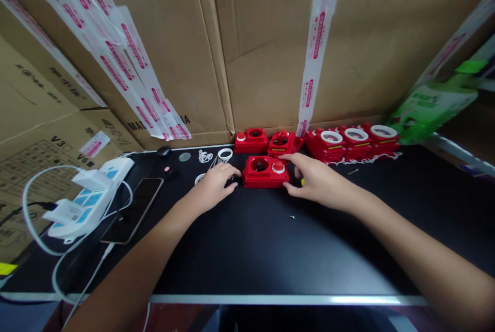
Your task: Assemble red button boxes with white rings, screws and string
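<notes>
A red box (266,179) with a round opening and a raised red knob in a white ring lies flat on the black table. My right hand (319,177) spans its right end, index finger at the back edge and thumb at the front corner. A bit of something yellow (302,182) shows beneath that palm, mostly hidden. At the box's left end is my left hand (214,187), thumb and index finger apart, the fingertips close to the side. Whether they touch it I cannot tell. White rings (225,155) lie just beyond the left hand.
Behind stand more red boxes (251,141), and several with white rings (358,137) sit at right. A small screw (292,217) lies in front. At left are a phone (133,211) and a power strip (93,198) with cables. Cardboard (266,64) walls the back; a green pouch (433,108) stands right.
</notes>
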Action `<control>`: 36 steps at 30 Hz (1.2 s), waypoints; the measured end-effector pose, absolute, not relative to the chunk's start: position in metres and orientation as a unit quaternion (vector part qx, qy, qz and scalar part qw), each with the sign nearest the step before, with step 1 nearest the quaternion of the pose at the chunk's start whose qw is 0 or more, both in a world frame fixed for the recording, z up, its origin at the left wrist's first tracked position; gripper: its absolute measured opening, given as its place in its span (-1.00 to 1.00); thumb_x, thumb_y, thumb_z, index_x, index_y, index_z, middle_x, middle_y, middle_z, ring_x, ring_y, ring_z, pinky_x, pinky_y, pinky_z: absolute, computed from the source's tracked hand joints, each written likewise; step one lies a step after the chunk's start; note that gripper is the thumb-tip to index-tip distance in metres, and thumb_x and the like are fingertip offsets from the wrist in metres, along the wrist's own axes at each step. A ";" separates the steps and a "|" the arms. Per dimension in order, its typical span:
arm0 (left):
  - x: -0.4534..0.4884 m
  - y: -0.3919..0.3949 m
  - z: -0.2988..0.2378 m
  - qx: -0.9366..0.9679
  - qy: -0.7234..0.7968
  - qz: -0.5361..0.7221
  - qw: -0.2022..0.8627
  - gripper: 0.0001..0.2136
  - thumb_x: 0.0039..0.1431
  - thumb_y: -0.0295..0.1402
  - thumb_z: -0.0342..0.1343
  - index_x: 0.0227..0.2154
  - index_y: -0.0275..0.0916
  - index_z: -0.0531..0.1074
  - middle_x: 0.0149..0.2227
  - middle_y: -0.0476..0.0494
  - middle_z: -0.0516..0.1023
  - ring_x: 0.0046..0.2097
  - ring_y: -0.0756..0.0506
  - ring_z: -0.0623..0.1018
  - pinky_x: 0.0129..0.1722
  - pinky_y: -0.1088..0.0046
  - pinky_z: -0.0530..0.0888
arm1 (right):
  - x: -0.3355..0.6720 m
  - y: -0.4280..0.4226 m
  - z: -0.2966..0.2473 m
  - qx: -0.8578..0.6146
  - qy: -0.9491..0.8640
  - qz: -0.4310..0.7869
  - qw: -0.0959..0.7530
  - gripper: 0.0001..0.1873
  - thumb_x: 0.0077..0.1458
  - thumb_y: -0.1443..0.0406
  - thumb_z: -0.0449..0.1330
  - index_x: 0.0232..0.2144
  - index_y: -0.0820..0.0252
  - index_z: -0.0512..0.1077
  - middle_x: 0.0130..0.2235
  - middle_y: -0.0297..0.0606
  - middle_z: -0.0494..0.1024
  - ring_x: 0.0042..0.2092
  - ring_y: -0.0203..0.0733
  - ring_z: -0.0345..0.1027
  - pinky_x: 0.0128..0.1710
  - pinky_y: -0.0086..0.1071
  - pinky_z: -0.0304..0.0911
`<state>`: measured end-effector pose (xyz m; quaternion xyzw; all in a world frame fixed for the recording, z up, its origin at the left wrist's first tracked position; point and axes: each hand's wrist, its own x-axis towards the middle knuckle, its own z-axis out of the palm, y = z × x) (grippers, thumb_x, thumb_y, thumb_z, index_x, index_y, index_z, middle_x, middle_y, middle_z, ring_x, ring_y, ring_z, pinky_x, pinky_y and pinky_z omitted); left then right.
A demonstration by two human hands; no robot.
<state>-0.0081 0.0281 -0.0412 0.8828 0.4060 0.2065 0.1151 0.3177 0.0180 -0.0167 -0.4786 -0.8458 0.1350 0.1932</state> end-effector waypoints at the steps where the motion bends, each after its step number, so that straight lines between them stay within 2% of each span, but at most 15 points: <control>1: -0.011 0.029 -0.041 0.878 0.410 0.213 0.126 -0.79 0.31 -0.46 0.19 -0.03 -0.14 0.51 -0.04 -0.17 0.61 -0.04 -0.18 0.62 0.04 0.17 0.62 | 0.317 0.017 -0.016 -0.474 -0.847 0.143 0.192 -0.25 0.17 0.19 0.33 0.36 0.27 0.34 -0.07 -0.09 0.60 -0.22 -0.06 0.54 -0.14 -0.18 0.50; 4: -0.021 0.031 -0.037 0.868 0.426 0.221 0.128 -0.79 0.30 -0.41 0.21 -0.02 -0.15 0.51 -0.05 -0.17 0.60 -0.10 -0.16 0.63 -0.01 0.18 0.63 | 0.314 0.014 -0.017 -0.461 -0.851 0.157 0.195 -0.25 0.17 0.22 0.33 0.36 0.27 0.34 -0.03 -0.06 0.61 -0.20 -0.06 0.54 -0.11 -0.15 0.51; 8: -0.037 0.033 -0.022 0.869 0.450 0.200 0.049 -0.87 0.35 -0.37 0.16 -0.11 -0.18 0.56 -0.08 -0.21 0.65 0.04 -0.27 0.57 0.13 0.02 0.52 | 0.312 0.011 -0.019 -0.438 -0.861 0.164 0.200 -0.26 0.16 0.23 0.34 0.36 0.19 0.33 0.03 -0.04 0.61 -0.16 -0.04 0.55 -0.04 -0.10 0.52; 14: -0.072 0.036 0.001 0.822 0.542 0.149 0.087 -0.80 0.35 -0.24 0.11 -0.15 -0.15 0.61 -0.13 -0.18 0.65 -0.05 -0.24 0.60 0.03 0.12 0.52 | 0.310 0.007 -0.017 -0.405 -0.872 0.192 0.199 -0.30 0.21 0.19 0.37 0.34 0.16 0.35 0.07 -0.08 0.60 -0.14 -0.07 0.52 0.03 -0.07 0.51; 16: -0.082 0.038 0.003 0.799 0.571 0.138 0.127 -0.75 0.30 -0.18 0.15 -0.12 -0.18 0.61 -0.11 -0.20 0.65 -0.07 -0.22 0.63 0.01 0.17 0.54 | 0.307 0.003 -0.016 -0.393 -0.874 0.208 0.198 -0.31 0.21 0.18 0.40 0.33 0.13 0.37 0.09 -0.09 0.60 -0.11 -0.07 0.51 0.05 -0.08 0.51; 19: -0.090 0.039 0.001 0.775 0.599 0.101 0.173 -0.58 0.22 0.03 0.23 -0.08 -0.21 0.60 -0.11 -0.23 0.65 -0.09 -0.24 0.64 -0.02 0.19 0.55 | 0.302 -0.003 -0.013 -0.382 -0.877 0.224 0.186 -0.33 0.22 0.17 0.40 0.31 0.12 0.37 0.18 -0.07 0.57 -0.06 -0.06 0.53 0.09 -0.07 0.51; 22: -0.087 0.037 -0.002 0.767 0.613 0.084 0.171 -0.47 0.13 0.16 0.28 -0.07 -0.19 0.59 -0.10 -0.23 0.65 -0.07 -0.27 0.64 -0.04 0.21 0.53 | 0.297 -0.010 -0.008 -0.381 -0.884 0.212 0.169 -0.35 0.25 0.17 0.38 0.32 0.10 0.36 0.24 -0.05 0.54 0.06 0.02 0.55 0.17 -0.02 0.50; 25: -0.082 0.033 -0.003 0.774 0.612 0.077 0.142 -0.43 0.03 0.14 0.37 -0.04 -0.18 0.57 -0.08 -0.22 0.63 -0.02 -0.29 0.62 -0.03 0.21 0.51 | 0.293 -0.016 -0.005 -0.382 -0.891 0.183 0.162 -0.39 0.27 0.14 0.36 0.31 0.09 0.37 0.30 -0.03 0.49 0.25 0.13 0.48 0.29 0.04 0.43; 28: -0.078 0.030 -0.003 0.787 0.600 0.068 0.124 -0.41 0.04 0.10 0.37 0.02 -0.18 0.54 -0.06 -0.22 0.59 -0.02 -0.28 0.60 -0.01 0.21 0.50 | 0.286 -0.019 -0.006 -0.391 -0.889 0.160 0.174 -0.29 0.30 -0.01 0.32 0.36 0.11 0.32 0.36 0.03 0.42 0.35 0.21 0.37 0.37 0.11 0.34; 31: -0.077 0.029 -0.003 0.802 0.585 0.044 0.110 -0.43 0.05 0.01 0.37 0.08 -0.16 0.52 -0.01 -0.22 0.56 0.03 -0.29 0.58 0.01 0.21 0.47 | 0.278 -0.020 -0.012 -0.390 -0.889 0.143 0.193 -0.21 0.30 -0.05 0.32 0.41 0.14 0.26 0.33 0.05 0.45 0.36 0.24 0.33 0.37 0.18 0.32; 36: -0.077 0.030 -0.002 0.809 0.579 0.012 0.100 -0.46 0.10 -0.08 0.29 0.13 -0.18 0.52 0.06 -0.25 0.55 0.07 -0.31 0.56 0.03 0.20 0.45 | 0.271 -0.018 -0.024 -0.362 -0.893 0.139 0.230 -0.27 0.31 0.03 0.35 0.36 0.22 0.29 0.24 0.04 0.52 0.24 0.18 0.40 0.30 0.16 0.39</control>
